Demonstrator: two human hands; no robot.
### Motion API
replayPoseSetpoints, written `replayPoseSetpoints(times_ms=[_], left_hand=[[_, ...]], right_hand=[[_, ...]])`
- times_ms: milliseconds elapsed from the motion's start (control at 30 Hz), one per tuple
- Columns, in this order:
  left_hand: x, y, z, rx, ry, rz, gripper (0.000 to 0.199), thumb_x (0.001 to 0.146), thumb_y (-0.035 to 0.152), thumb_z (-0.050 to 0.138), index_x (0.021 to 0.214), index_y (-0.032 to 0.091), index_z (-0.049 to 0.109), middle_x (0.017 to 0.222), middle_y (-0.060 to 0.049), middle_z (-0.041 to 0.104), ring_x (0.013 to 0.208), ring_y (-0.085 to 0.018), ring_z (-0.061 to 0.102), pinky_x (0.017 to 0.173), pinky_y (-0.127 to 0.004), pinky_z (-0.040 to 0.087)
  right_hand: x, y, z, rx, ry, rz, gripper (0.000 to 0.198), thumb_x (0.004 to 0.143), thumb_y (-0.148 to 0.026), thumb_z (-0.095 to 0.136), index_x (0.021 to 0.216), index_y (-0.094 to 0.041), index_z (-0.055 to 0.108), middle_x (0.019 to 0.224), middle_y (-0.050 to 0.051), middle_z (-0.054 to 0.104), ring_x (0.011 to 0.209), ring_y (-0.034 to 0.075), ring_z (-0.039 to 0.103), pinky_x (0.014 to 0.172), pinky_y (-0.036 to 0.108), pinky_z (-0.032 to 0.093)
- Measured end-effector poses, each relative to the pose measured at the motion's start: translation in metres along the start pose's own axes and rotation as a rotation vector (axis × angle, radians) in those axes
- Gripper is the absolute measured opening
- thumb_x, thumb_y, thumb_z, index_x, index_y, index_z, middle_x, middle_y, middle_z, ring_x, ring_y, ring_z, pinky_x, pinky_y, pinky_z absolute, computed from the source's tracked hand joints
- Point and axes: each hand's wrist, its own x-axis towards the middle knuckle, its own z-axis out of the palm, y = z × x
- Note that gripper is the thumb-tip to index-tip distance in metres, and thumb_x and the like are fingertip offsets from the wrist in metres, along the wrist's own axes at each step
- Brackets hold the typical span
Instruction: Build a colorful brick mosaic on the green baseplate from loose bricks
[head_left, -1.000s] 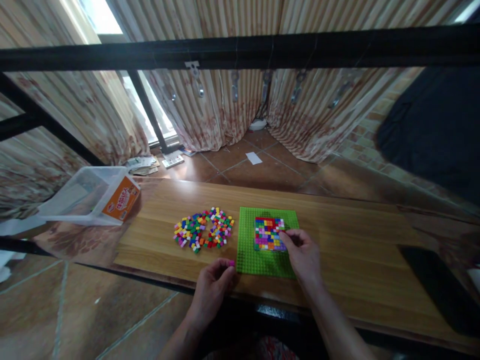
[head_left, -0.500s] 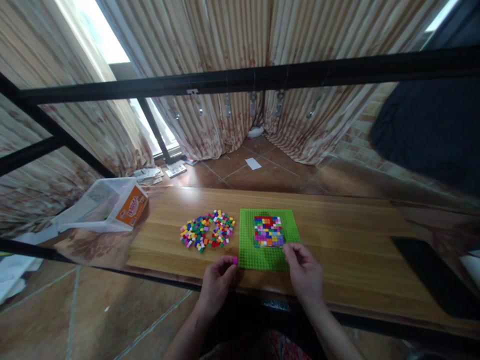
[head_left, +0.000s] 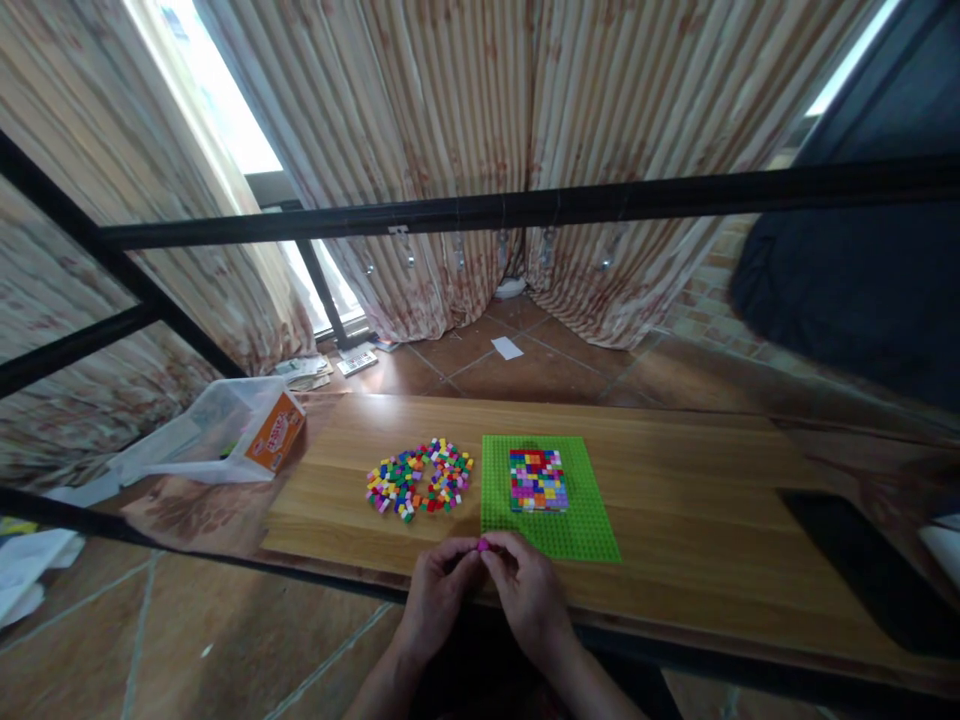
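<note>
A small magenta building brick (head_left: 483,545) sits between the fingertips of both hands, at the near left corner of the green baseplate (head_left: 551,535). My left hand (head_left: 439,585) pinches it from the left. From the other side my right hand (head_left: 529,590) closes finger and thumb on it, hiding part of it. On the baseplate stands a multicoloured block of bricks (head_left: 538,482), its top a patchwork of red, yellow, white, purple and blue. Left of the plate, loose coloured bricks (head_left: 397,480) lie in a ring-like heap on the wooden tabletop (head_left: 675,490).
A clear plastic bin (head_left: 225,425) with an orange label lies beyond the table's left end. A dark flat panel (head_left: 862,570) rests at the right. Past the table's far edge, a black metal bar (head_left: 487,212) crosses in front of striped curtains (head_left: 450,110).
My right hand has moved left from the brick block's near right corner to meet my left hand at the magenta brick. The camera view has tilted slightly up.
</note>
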Motion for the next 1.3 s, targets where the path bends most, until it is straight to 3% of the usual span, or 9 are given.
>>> replayPoseSetpoints(times_ms=[200,400,500,967,1167,1300], left_hand=[[0.001,-0.002,0.004,0.06,0.072,0.004,0.035,0.068,0.048,0.072,0.083,0.017,0.076,0.072,-0.006,0.07,0.07,-0.019,0.06,0.064,-0.027,0.048],[0.003,-0.007,0.003,0.129,0.123,-0.013,0.033,0.069,0.046,0.07,0.085,0.017,0.074,0.066,-0.002,0.065,0.062,-0.016,0.054,0.059,-0.025,0.043],[0.004,-0.009,0.002,0.138,0.119,-0.027,0.032,0.068,0.044,0.07,0.085,0.017,0.074,0.069,-0.003,0.066,0.063,-0.016,0.055,0.06,-0.025,0.043],[0.002,-0.012,0.003,0.112,0.098,-0.064,0.031,0.072,0.043,0.068,0.089,0.017,0.072,0.078,-0.005,0.067,0.069,-0.017,0.057,0.062,-0.025,0.045],[0.001,-0.014,0.001,0.213,0.073,-0.021,0.033,0.077,0.044,0.062,0.093,0.017,0.071,0.083,-0.005,0.068,0.074,-0.017,0.059,0.067,-0.026,0.046],[0.0,-0.012,0.001,0.252,0.071,-0.037,0.035,0.077,0.045,0.06,0.094,0.017,0.071,0.082,-0.005,0.069,0.073,-0.017,0.059,0.067,-0.026,0.046]], right_hand=[[0.0,0.002,-0.014,0.18,0.053,0.12,0.025,0.085,-0.044,0.056,0.085,-0.021,0.067,0.083,0.005,0.071,0.079,0.02,0.066,0.071,0.03,0.053],[0.027,0.016,-0.085,0.057,0.283,0.179,0.035,0.079,-0.05,0.06,0.091,-0.019,0.07,0.084,0.007,0.072,0.075,0.021,0.065,0.069,0.033,0.053],[0.045,0.023,-0.107,-0.079,0.288,0.172,0.034,0.078,-0.048,0.059,0.09,-0.019,0.071,0.084,0.007,0.073,0.076,0.022,0.066,0.071,0.035,0.051],[0.07,0.018,-0.107,-0.339,0.235,0.218,0.027,0.071,-0.042,0.059,0.078,-0.02,0.072,0.074,0.006,0.074,0.07,0.023,0.067,0.067,0.035,0.048],[0.075,0.021,-0.109,-0.27,0.209,0.241,0.028,0.066,-0.044,0.066,0.077,-0.019,0.073,0.074,0.006,0.073,0.069,0.022,0.067,0.065,0.033,0.049],[0.077,0.026,-0.11,-0.141,0.191,0.315,0.036,0.062,-0.05,0.069,0.079,-0.018,0.072,0.071,0.005,0.072,0.063,0.02,0.065,0.054,0.029,0.047]])
